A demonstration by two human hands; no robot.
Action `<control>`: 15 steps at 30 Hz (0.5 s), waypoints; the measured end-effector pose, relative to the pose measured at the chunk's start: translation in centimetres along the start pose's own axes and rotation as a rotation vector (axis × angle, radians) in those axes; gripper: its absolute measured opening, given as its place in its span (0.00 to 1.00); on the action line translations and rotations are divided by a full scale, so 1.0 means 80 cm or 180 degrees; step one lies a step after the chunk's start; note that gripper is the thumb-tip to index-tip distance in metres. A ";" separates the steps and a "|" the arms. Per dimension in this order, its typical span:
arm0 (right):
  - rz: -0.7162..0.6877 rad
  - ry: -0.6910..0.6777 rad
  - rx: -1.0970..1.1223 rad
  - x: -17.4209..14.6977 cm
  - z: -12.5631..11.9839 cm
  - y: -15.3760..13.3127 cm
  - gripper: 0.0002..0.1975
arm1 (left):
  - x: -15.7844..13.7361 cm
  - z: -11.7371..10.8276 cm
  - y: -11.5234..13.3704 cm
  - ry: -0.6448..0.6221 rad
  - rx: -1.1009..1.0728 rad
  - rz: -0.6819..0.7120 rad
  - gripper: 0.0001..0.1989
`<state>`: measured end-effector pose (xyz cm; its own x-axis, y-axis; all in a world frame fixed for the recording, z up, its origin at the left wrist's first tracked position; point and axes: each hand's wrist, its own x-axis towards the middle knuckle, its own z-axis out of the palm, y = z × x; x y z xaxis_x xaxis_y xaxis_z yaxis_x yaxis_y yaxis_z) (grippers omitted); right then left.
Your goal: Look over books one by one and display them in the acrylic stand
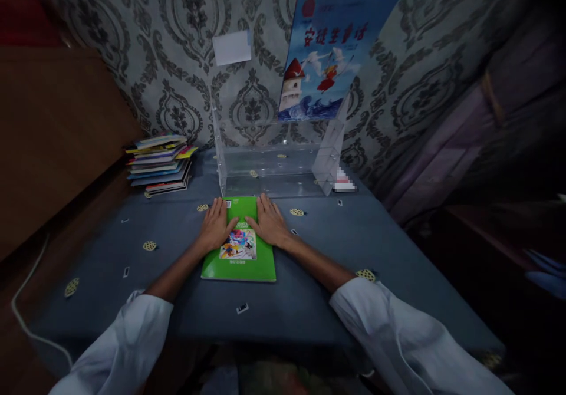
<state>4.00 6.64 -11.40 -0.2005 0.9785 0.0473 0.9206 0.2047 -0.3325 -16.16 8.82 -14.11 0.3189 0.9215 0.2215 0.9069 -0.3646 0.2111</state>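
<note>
A green book (239, 270) with a colourful picture on its cover lies flat on the table, its print upside down to me. My left hand (215, 227) rests flat along the book's left side, fingers stretched toward the far edge. Along the right side lies my right hand (269, 223), also flat with fingers extended. Both thumbs point inward over the cover. Just beyond the book stands a clear acrylic stand (269, 159). In it, at the right, a blue picture book (331, 47) is upright and slightly tilted.
A stack of books (161, 162) sits at the table's far left. The dark blue tablecloth (327, 247) has small printed patterns. Behind is a patterned wall (194, 6) with a white card (232, 48). A brown cabinet (57, 135) stands left; a curtain (446, 135) hangs right.
</note>
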 end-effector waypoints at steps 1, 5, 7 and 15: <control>0.0037 0.0002 -0.0046 -0.003 -0.001 -0.003 0.41 | -0.001 0.001 -0.001 0.0028 -0.0024 -0.0002 0.36; 0.0061 0.0084 -0.0213 -0.027 0.000 -0.018 0.39 | -0.003 0.005 -0.002 0.0112 -0.0108 -0.0031 0.36; -0.0004 0.0074 -0.0235 -0.046 0.004 -0.024 0.41 | -0.002 0.005 -0.002 0.0158 -0.0153 -0.0018 0.36; -0.0276 0.0109 -0.0189 -0.105 0.009 -0.035 0.41 | -0.008 -0.008 0.008 0.0083 0.0066 -0.0029 0.34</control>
<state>2.86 -2.19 -11.56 -0.2697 0.9571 0.1061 0.9187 0.2888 -0.2695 -15.94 7.93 -13.49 0.3035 0.9209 0.2445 0.9154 -0.3530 0.1936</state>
